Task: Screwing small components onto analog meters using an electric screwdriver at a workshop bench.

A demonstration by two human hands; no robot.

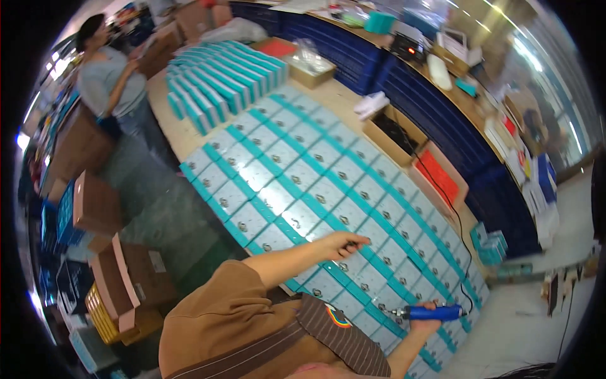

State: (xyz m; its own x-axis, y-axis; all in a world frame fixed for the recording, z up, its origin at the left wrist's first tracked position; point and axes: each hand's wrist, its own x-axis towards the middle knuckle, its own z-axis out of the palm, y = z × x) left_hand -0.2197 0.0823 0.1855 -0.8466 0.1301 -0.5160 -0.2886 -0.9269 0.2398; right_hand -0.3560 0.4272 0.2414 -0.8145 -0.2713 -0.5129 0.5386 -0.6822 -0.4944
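Note:
My right hand [427,323] is wrapped round a blue electric screwdriver [439,312], which lies nearly level with its metal tip [394,311] pointing left. A black cord [468,278] runs from its back end. My left hand [346,245] hovers over the middle of the rows with its fingers curled together; whatever is in them is too small to make out. Beneath both hands, many flat white-topped boxes with teal edges [348,211] lie in close rows on a long table. A small metallic piece shows on most of the tops.
Teal and white boxes [221,76] stand packed upright at the table's far end. Along the right edge are an open carton [398,136] and a tray with a red bottom [437,177]. Open cartons [126,278] sit on the floor at left. Another person [120,82] stands far left.

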